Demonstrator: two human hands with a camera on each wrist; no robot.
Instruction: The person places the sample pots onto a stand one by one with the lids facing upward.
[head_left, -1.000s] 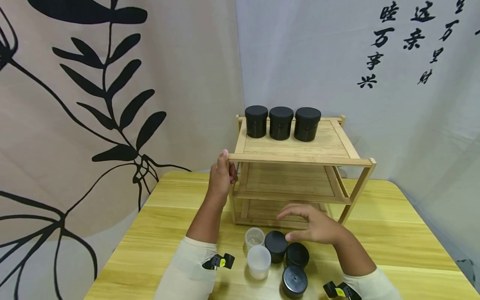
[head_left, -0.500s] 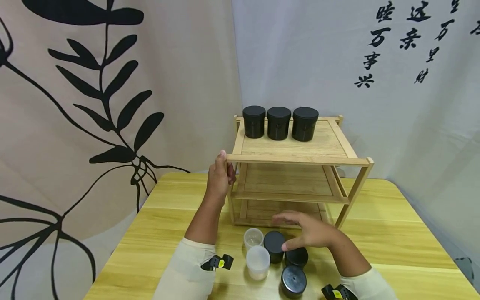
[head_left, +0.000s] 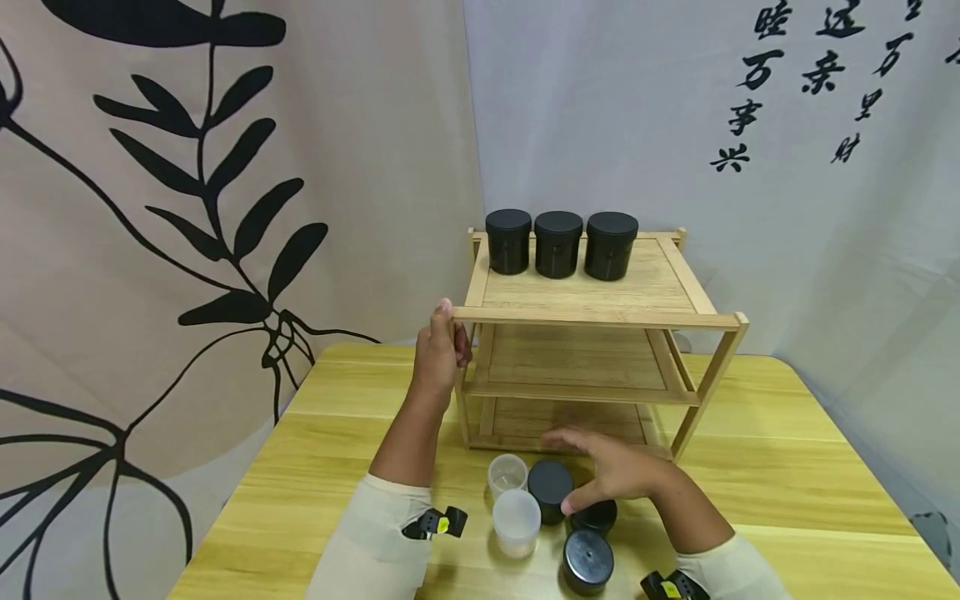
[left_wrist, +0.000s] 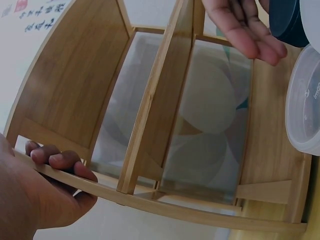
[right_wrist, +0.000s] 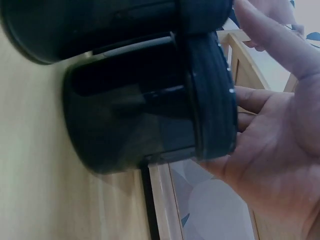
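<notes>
Three tiers are counted in the wooden rack [head_left: 600, 318], which is stood upright on the yellow wood-grain table [head_left: 795, 475]. Along the rear of the rack's top shelf, three lidded jars [head_left: 558, 244], all black, are set upright in a row. The rack's front left corner is gripped by the left hand [head_left: 437, 354]; in the left wrist view its fingers are seen curled round the side frame.

The right hand [head_left: 622, 467] is held before the rack's lowest shelf, with fingers extended and spread away from the thumb; no grasp is seen. Beneath it, just in front of the rack, a dark jar [head_left: 547, 487] is placed; whether it is touched by the thumb cannot be determined. Farther out from the rack, a second jar [head_left: 600, 518] is partly covered by the hand, and a glossy-topped jar [head_left: 588, 558] is found beyond that. Two translucent tubs, one rear [head_left: 507, 473] and one front [head_left: 516, 521], are positioned before the rack's left half.

Behind the rack, a pale cloth [head_left: 390, 167] is hung, printed with black leaves [head_left: 243, 154] and written characters [head_left: 745, 117].
</notes>
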